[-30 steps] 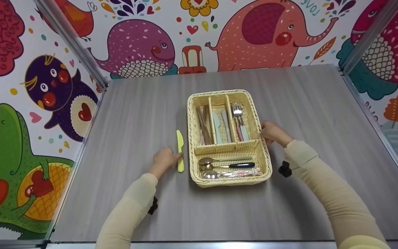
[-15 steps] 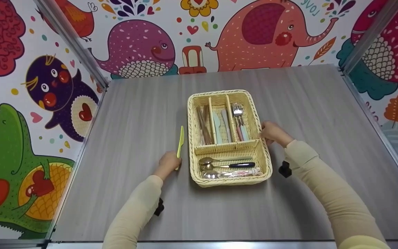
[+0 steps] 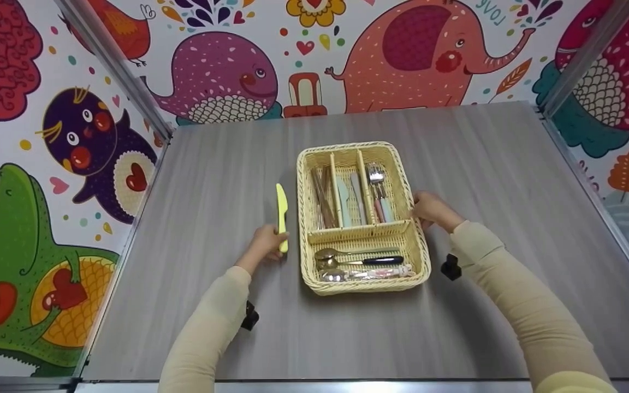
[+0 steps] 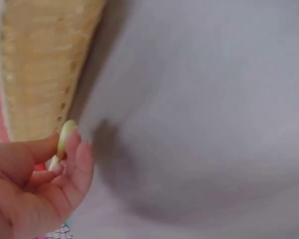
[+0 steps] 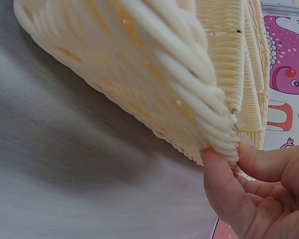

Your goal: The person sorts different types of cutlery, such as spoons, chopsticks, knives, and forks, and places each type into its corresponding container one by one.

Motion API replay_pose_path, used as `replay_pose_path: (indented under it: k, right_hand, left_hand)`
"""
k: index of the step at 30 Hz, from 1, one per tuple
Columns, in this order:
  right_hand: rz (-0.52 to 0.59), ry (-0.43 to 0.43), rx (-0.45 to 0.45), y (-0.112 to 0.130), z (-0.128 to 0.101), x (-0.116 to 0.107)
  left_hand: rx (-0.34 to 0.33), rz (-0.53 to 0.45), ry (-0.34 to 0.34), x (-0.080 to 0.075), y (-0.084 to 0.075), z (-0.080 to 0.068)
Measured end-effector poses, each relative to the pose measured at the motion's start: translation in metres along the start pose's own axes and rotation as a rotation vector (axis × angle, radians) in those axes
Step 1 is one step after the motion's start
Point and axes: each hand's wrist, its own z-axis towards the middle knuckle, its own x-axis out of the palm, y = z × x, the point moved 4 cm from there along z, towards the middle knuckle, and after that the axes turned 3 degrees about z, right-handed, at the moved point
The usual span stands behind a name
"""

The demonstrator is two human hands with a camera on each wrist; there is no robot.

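My left hand (image 3: pixel 266 243) pinches a yellow table knife (image 3: pixel 282 215) by its handle, just left of the basket. Its blade points away from me. In the left wrist view the handle end (image 4: pixel 66 135) shows between thumb and fingertips, raised above its shadow. My right hand (image 3: pixel 430 209) grips the right rim of the cream woven cutlery basket (image 3: pixel 418 251), with thumb inside and fingers outside in the right wrist view. Brown chopsticks (image 3: pixel 322 199) lie in the basket's left slot, knives (image 3: pixel 343 202) in the middle one, forks (image 3: pixel 376 174) in the right one, spoons (image 3: pixel 383 261) in the front compartment.
The basket stands on a grey wood-grain table (image 3: pixel 216 180). Walls printed with cartoon animals (image 3: pixel 402 54) close off the back and sides, with metal posts (image 3: pixel 123 71) at the corners. Dividers (image 3: pixel 361 232) part the basket.
My left hand has taken hold of the yellow knife, which lay beside the basket, and lifted it a little, moving it slightly away from me. The right hand and basket have stayed put.
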Motion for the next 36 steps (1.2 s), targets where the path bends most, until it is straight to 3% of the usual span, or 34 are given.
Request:
replay_pose_path:
  k: [4, 7, 12, 15, 18, 22, 25, 30, 33, 36]
  right_hand:
    - [-0.007, 0.006, -0.002, 0.001, 0.0, -0.001]
    - [-0.017, 0.009, 0.0, 0.001, 0.001, -0.001]
    - [-0.007, 0.005, 0.0, -0.001, 0.0, 0.0]
    - [0.005, 0.0, -0.005, -0.001, 0.0, 0.0]
    - [0.002, -0.011, -0.023, 0.0, 0.0, 0.0]
    - [-0.003, -0.014, -0.035, 0.002, -0.001, 0.001]
    - [-0.007, -0.008, -0.033, 0.003, 0.0, 0.002]
    - [-0.015, -0.009, -0.032, 0.002, -0.001, 0.001]
    - [-0.015, -0.006, -0.023, 0.001, 0.0, 0.001]
    - [-0.015, -0.006, 0.002, 0.0, 0.0, 0.001]
  left_hand:
    - [0.138, -0.077, -0.157, -0.019, -0.038, 0.002]
    - [0.232, -0.109, -0.224, -0.019, -0.071, 0.001]
    - [0.315, -0.132, -0.16, 0.007, -0.127, 0.003]
    - [0.292, -0.097, -0.095, 0.028, -0.148, 0.004]
    - [0.246, -0.022, -0.078, 0.047, -0.155, 0.007]
    - [0.187, 0.114, -0.115, 0.064, -0.151, 0.013]
    - [0.171, 0.186, -0.145, 0.071, -0.147, 0.015]
    - [0.173, 0.177, -0.095, 0.08, -0.147, 0.016]
    - [0.161, 0.266, -0.084, 0.085, -0.148, 0.016]
    - [0.17, 0.416, -0.096, 0.091, -0.149, 0.016]
